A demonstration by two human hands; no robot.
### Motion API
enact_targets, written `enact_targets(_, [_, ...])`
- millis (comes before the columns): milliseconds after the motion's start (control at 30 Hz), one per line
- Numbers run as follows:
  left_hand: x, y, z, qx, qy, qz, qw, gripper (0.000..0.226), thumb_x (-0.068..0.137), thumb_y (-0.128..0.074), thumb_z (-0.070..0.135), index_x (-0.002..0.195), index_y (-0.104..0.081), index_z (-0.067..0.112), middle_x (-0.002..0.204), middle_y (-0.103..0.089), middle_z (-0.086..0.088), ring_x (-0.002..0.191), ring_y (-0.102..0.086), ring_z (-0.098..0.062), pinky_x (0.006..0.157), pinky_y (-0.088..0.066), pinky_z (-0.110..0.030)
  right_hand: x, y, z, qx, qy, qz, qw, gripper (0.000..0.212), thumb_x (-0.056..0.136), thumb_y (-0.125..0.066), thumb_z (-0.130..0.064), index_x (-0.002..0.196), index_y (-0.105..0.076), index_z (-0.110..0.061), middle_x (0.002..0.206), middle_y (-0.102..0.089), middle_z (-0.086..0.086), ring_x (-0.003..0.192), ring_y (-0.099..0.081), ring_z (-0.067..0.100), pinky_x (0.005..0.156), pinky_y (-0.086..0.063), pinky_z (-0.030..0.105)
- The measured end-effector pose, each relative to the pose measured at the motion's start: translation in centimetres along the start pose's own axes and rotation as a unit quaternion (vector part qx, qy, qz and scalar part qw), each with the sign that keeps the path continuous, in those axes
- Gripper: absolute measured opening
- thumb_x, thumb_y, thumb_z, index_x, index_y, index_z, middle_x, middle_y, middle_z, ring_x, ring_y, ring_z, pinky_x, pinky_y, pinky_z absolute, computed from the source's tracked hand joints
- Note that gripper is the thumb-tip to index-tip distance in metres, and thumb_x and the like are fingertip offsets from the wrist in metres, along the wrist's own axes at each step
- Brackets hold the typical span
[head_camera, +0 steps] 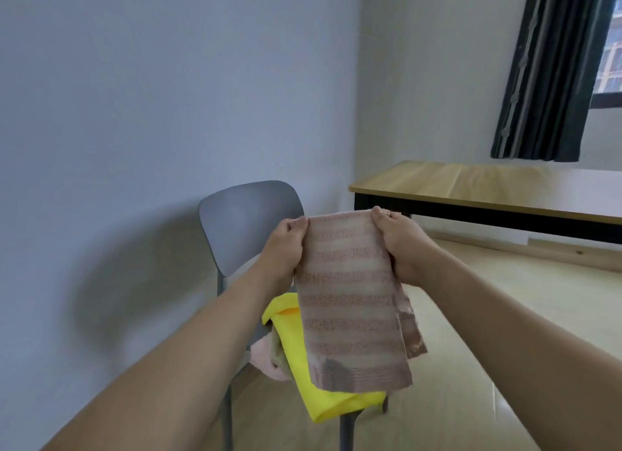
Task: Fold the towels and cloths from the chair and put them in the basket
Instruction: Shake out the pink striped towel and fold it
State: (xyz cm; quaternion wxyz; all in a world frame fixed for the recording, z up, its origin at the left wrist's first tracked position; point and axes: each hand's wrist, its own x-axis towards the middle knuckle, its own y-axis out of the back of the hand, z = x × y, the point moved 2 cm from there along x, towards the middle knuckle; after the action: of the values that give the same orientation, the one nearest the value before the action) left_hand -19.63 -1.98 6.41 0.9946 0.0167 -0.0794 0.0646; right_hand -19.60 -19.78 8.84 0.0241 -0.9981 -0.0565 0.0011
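Observation:
A pink-and-cream striped towel hangs lengthwise in the air in front of the grey chair. My left hand grips its top left corner and my right hand grips its top right corner, both held at the same height. The towel looks doubled, with a second layer showing along its right edge. On the chair seat below lie a yellow cloth and a pale pink cloth, partly hidden by the towel. No basket is in view.
A wooden-topped table with a black frame stands at the right by the wall. A dark striped curtain hangs beside a window above it. The blue-grey wall is just behind the chair. Pale floor spreads to the right.

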Motion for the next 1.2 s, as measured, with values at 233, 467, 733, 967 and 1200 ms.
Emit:
enact_targets(233, [0.9, -0.2, 1.7, -0.064, -0.042, 0.037, 0.996, 0.024, 0.101, -0.041, 0.042, 0.091, -0.046, 0.020, 0.099, -0.052, -0.004, 0.090, -0.053, -0.021, 0.086, -0.053, -0.047, 0.8, 0.2, 0.2, -0.134, 0.126, -0.014, 0.983, 0.030, 0.096, -0.051, -0.039, 0.119, -0.044, -0.021, 0.112, -0.054, 0.005, 0.098, -0.056, 0.017, 0.088, -0.053, 0.035])
enact_targets(467, [0.9, 1.7, 3.0, 0.094, -0.118, 0.011, 0.988, 0.022, 0.097, -0.051, 0.036, 0.098, -0.052, 0.014, 0.091, -0.053, 0.001, 0.083, -0.052, -0.013, 0.074, -0.049, -0.028, 0.6, 0.3, 0.6, -0.397, 0.271, -0.052, 0.875, 0.021, 0.093, -0.059, -0.017, 0.114, -0.061, -0.018, 0.097, -0.065, -0.002, 0.094, -0.063, 0.014, 0.078, -0.055, 0.027])
enact_targets(733, [-0.7, 3.6, 2.7, -0.036, -0.059, -0.037, 0.997, 0.026, 0.088, -0.058, 0.000, 0.114, -0.064, 0.003, 0.104, -0.071, -0.012, 0.096, -0.067, -0.027, 0.089, -0.053, -0.044, 0.2, -0.4, -0.7, -0.028, 0.195, -0.066, 0.978, 0.027, 0.096, -0.053, -0.022, 0.108, -0.069, -0.005, 0.086, -0.067, 0.008, 0.079, -0.063, 0.019, 0.085, -0.055, 0.038])
enact_targets(967, [-1.4, 2.3, -0.5, -0.124, 0.041, -0.166, 0.978, 0.021, 0.092, -0.058, 0.014, 0.111, -0.065, 0.006, 0.102, -0.073, -0.008, 0.089, -0.070, -0.020, 0.077, -0.059, -0.032, 0.5, -0.5, -0.5, 0.072, 0.079, -0.014, 0.994, 0.024, 0.097, -0.050, -0.006, 0.118, -0.058, -0.013, 0.096, -0.065, 0.007, 0.077, -0.062, 0.018, 0.064, -0.056, 0.030])
enact_targets(1200, [1.7, 1.1, -1.8, 0.083, -0.083, -0.071, 0.990, 0.006, 0.093, -0.061, 0.012, 0.088, -0.065, 0.012, 0.080, -0.063, 0.000, 0.073, -0.058, -0.008, 0.061, -0.046, -0.013, 3.3, 1.3, 1.1, -0.270, 0.140, 0.133, 0.943, 0.026, 0.091, -0.048, -0.002, 0.085, -0.065, -0.020, 0.100, -0.061, -0.001, 0.096, -0.055, 0.017, 0.083, -0.050, 0.033])
